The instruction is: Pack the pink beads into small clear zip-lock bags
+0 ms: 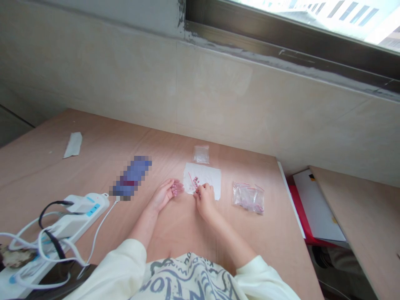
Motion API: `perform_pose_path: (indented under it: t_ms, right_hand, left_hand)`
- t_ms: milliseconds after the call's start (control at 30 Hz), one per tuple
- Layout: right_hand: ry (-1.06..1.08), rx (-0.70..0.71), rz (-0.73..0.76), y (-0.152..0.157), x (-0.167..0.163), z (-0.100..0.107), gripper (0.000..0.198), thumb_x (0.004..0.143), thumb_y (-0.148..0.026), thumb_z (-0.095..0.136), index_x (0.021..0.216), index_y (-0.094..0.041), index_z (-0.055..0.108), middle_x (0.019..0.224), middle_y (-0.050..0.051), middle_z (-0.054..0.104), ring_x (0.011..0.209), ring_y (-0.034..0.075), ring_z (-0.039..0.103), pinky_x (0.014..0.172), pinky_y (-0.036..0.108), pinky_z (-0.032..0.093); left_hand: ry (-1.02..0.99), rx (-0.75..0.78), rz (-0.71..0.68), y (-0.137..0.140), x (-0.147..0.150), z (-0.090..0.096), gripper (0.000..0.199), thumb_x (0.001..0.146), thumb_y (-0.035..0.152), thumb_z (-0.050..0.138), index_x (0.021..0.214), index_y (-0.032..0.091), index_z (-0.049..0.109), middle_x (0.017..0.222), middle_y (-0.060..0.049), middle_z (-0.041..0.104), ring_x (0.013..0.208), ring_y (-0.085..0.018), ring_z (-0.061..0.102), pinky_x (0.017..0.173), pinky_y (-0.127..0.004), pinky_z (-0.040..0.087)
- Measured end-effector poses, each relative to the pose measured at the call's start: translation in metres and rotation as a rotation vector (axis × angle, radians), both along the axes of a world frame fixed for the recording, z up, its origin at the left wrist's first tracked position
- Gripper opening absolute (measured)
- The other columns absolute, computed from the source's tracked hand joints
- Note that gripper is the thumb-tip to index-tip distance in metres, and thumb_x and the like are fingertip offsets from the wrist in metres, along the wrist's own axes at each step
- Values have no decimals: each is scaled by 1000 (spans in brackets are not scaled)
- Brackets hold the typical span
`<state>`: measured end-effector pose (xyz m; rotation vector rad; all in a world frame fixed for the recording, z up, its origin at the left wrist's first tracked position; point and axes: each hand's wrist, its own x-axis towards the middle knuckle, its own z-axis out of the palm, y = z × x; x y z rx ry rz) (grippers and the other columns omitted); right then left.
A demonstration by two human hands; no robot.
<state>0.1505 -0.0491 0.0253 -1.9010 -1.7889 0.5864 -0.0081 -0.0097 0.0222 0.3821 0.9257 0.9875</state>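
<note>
My left hand (164, 195) is closed around what looks like a small clear bag of pink beads (177, 187), just left of a white sheet of paper (216, 179). Several small dark red and pink beads (196, 181) lie loose on that sheet, close to a thin red line or strip (191, 179). Over the sheet's lower edge, my right hand (205, 199) has its fingertips pinched together beside the beads. Whatever sits between those fingertips is too small to make out.
An unfilled clear zip bag (201, 154) lies behind the paper. To the right is a larger clear bag (248, 198) with small pinkish contents. A blurred-out phone (131, 177), a white power strip (81, 218) with tangled cables, and a paper scrap (73, 144) are on the left.
</note>
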Motion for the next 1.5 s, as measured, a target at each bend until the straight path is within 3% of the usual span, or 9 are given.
perform_pose_path:
  t_ms: [167, 333, 567, 700, 800, 1000, 1167, 1500]
  right_hand:
    - [265, 30, -117, 18, 10, 18, 10, 69, -24, 49, 69, -18, 56, 74, 4, 48, 76, 17, 44, 69, 30, 35]
    - [355, -17, -49, 33, 10, 35, 8, 64, -24, 53, 66, -19, 59, 70, 2, 48, 72, 15, 45, 66, 28, 35]
    - [430, -69, -2, 34, 4, 45, 11, 64, -24, 53, 65, -18, 61, 70, 3, 51, 70, 14, 46, 64, 27, 36]
    - [628, -157, 2, 25, 8, 53, 25, 71, -36, 44, 77, -19, 61, 80, 4, 54, 72, 14, 48, 59, 25, 38]
    - [742, -203, 31, 20, 11, 55, 22, 68, -36, 48, 76, -18, 59, 80, 4, 57, 74, 14, 50, 59, 24, 40]
    - [802, -27, -173, 28, 19, 49, 21, 61, -33, 55, 74, -17, 55, 71, 3, 59, 67, 14, 52, 58, 25, 40]
    - [949, -126, -309, 32, 23, 51, 26, 57, -35, 59, 73, -16, 51, 64, 3, 58, 62, 13, 54, 54, 24, 39]
    - [998, -87, -306, 34, 25, 58, 18, 57, -32, 59, 59, -16, 51, 59, 0, 57, 60, 11, 50, 59, 25, 37]
  left_hand:
    - [6, 4, -40, -3, 3, 3, 17, 78, 11, 42, 69, 9, 56, 59, -7, 64, 53, -14, 60, 49, -22, 45]
    - [-6, 31, -66, -2, 10, 5, 16, 78, 12, 42, 71, 10, 56, 62, -7, 64, 56, -15, 61, 54, -24, 45]
    - [0, 49, -59, -1, 14, 6, 13, 78, 13, 43, 70, 10, 54, 61, -6, 64, 56, -14, 61, 50, -21, 41]
    - [-8, 61, -1, -1, 17, 10, 13, 78, 12, 42, 71, 11, 53, 62, -5, 64, 58, -14, 61, 52, -21, 43]
    - [-17, 89, 9, -3, 19, 14, 10, 76, 14, 46, 70, 11, 53, 65, -5, 64, 66, -15, 61, 61, -25, 45]
    - [61, 182, -192, -7, 16, 19, 12, 66, 20, 60, 73, 11, 56, 77, -7, 65, 75, -18, 60, 69, -31, 47]
    - [93, 213, -211, -5, 15, 22, 15, 65, 20, 61, 75, 11, 56, 75, -7, 67, 71, -16, 61, 72, -30, 46]
    - [78, 250, -309, -8, 10, 28, 18, 68, 23, 58, 81, 10, 57, 88, -12, 65, 79, -19, 61, 79, -34, 43]
